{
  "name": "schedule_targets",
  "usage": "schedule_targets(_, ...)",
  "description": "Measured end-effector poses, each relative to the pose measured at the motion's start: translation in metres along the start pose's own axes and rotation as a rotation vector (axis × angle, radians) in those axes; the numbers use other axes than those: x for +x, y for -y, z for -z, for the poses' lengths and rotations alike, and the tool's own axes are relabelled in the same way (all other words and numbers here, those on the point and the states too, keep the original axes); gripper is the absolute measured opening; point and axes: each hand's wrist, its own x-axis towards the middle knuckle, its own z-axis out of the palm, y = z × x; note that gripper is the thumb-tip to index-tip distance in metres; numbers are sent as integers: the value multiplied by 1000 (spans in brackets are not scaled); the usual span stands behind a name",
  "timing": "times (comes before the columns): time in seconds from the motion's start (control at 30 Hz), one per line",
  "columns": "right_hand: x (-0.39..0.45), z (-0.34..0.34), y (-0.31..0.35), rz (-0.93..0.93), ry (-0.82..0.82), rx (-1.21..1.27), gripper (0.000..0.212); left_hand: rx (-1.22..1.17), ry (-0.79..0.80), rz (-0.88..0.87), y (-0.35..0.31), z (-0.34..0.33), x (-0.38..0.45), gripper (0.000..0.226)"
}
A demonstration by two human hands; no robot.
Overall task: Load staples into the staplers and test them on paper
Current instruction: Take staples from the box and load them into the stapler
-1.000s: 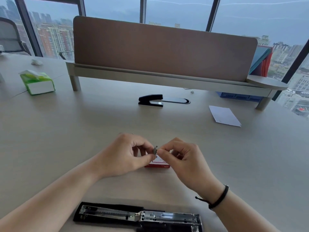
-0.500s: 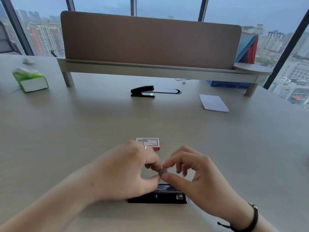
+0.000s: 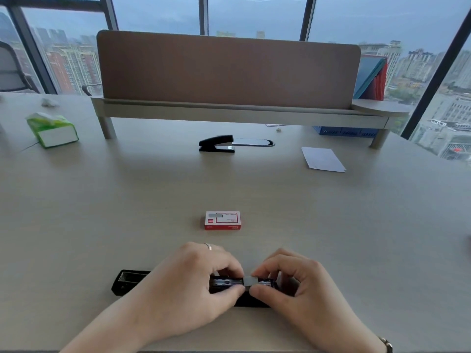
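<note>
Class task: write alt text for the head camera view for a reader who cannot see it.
Both hands, left hand and right hand, pinch a strip of staples over an opened black stapler on a desk. Beyond lie a red staple box, a second stapler and paper.

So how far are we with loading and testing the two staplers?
Early. Done: the near stapler lies opened flat. In hand: the left hand and right hand pinch a staple strip over its channel; whether it is seated I cannot tell. Left: closing it, loading the far stapler, which sits shut, and testing both on the paper, untouched. The staple box lies between.
</note>
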Motion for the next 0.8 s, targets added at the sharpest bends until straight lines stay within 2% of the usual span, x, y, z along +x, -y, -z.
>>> schedule_targets(0.13,0,-1,0,6,-2,-1,23,-26,-11,14,-1,-1,-1,16)
schedule_targets(0.3,-1,-2,1,-6,-7,-8,24,-61,-33,11,1,-4,-2,23)
schedule_targets(0.47,-1,-1,1,-18,27,-58,14,-53,-30,-40,0,-3,-4,16)
schedule_targets(0.67,-2,-1,-2,-28,54,-101,20,13,-11,-88,3,-5,-5,5)
schedule_targets(0.8,-2,-1,-5,-42,44,-97,24,54,37,-82,5,-7,-5,15)
